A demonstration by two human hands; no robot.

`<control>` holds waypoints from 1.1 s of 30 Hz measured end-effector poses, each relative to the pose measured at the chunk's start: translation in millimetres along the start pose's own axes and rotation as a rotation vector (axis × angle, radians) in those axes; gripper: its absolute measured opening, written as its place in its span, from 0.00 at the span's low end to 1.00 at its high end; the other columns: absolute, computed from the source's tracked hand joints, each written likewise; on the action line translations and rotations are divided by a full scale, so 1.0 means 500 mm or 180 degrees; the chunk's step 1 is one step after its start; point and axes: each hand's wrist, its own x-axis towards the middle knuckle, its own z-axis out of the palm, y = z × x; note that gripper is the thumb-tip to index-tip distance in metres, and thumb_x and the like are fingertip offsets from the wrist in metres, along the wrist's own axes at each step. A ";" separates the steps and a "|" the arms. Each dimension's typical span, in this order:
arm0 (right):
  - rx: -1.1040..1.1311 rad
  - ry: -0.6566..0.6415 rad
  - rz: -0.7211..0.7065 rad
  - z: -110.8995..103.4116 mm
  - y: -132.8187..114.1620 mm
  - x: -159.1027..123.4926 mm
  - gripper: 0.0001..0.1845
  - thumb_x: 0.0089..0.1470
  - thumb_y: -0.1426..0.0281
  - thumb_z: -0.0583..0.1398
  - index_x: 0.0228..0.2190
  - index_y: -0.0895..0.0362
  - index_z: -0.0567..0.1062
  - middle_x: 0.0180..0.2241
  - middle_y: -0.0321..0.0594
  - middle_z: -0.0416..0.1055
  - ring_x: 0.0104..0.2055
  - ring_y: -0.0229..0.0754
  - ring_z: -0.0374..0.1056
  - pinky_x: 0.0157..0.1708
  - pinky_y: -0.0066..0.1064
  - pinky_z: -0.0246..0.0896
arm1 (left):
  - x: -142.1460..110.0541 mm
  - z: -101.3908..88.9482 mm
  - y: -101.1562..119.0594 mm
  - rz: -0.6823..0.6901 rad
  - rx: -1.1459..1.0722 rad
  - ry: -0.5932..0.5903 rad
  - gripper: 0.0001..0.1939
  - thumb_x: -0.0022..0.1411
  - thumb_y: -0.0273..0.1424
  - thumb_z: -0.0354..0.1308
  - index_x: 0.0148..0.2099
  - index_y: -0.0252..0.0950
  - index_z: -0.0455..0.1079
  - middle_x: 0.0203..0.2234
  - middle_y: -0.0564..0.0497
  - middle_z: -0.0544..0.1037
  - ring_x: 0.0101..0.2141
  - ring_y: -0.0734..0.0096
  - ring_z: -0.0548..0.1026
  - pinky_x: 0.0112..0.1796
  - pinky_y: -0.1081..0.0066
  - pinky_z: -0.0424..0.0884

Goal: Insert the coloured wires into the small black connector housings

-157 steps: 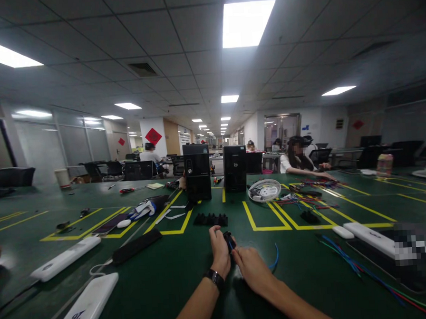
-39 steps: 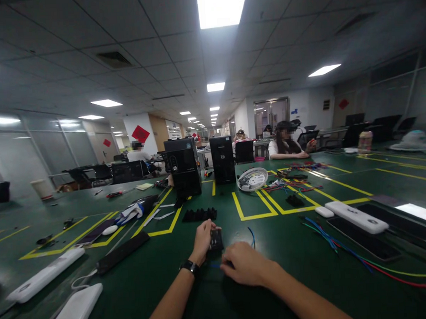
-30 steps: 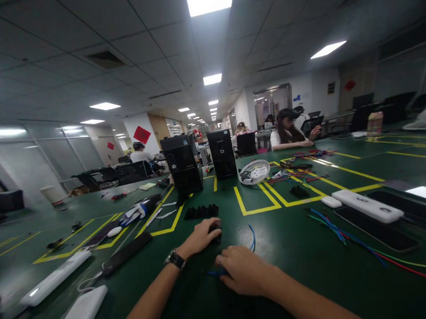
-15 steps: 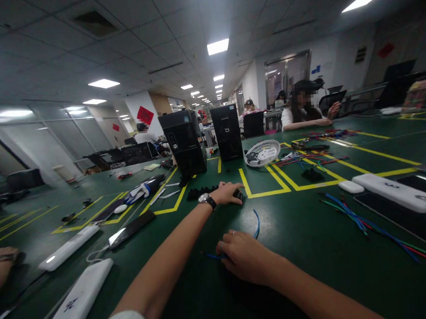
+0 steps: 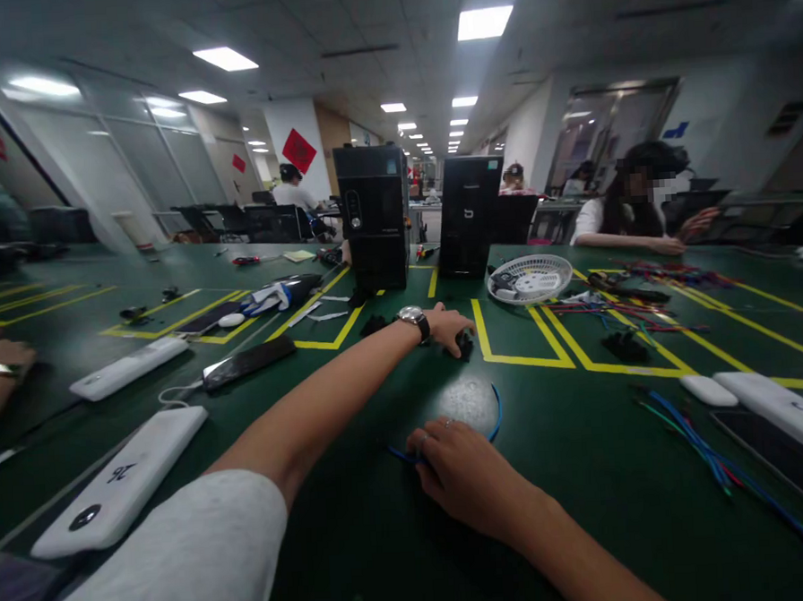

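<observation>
My left hand, with a watch on its wrist, reaches forward over a small pile of black pieces. Its fingers are apart and bent downward, touching or just above the pile; their tips are partly hidden. Nearer to me, my right hand rests low over the table with its fingers closed on a blue wire. One end of the wire curves out beyond the hand, and the other pokes out on the left. More black pieces lie partly behind my left wrist.
Two black computer towers stand at the back of the green table. A white basket sits right of them. Coloured wires and white power banks lie at the sides. Another person sits across; a co-worker's hand is far left.
The head view has shifted, so the scene sits differently. My left arm stretches further forward, the fingers bent down at the black pieces. My right hand keeps the blue wire in nearly the same place.
</observation>
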 end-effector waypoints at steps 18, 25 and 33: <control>0.0122 -0.0063 0.0160 0.001 -0.004 0.005 0.11 0.56 0.74 0.53 0.41 0.54 0.69 0.37 0.40 0.67 0.41 0.43 0.62 0.41 0.33 0.55 | 0.008 -0.024 -0.049 -0.0631 -0.0287 -0.0058 0.25 0.34 0.42 0.71 0.39 0.42 0.75 0.40 0.46 0.78 0.44 0.51 0.71 0.51 0.55 0.52; 0.0186 -0.0026 0.0186 0.009 -0.001 0.008 0.11 0.54 0.76 0.53 0.39 0.52 0.69 0.37 0.38 0.67 0.41 0.43 0.62 0.41 0.32 0.56 | 0.006 -0.029 -0.063 -0.0808 -0.0439 0.0041 0.27 0.27 0.39 0.73 0.37 0.42 0.76 0.39 0.46 0.79 0.42 0.52 0.72 0.47 0.58 0.60; 0.0152 -0.0048 0.0223 0.014 0.003 0.010 0.12 0.54 0.76 0.53 0.40 0.52 0.69 0.38 0.39 0.68 0.42 0.43 0.63 0.43 0.33 0.57 | 0.015 -0.013 -0.084 -0.0827 -0.0578 0.0096 0.29 0.25 0.39 0.73 0.37 0.43 0.76 0.40 0.47 0.79 0.42 0.53 0.72 0.42 0.63 0.65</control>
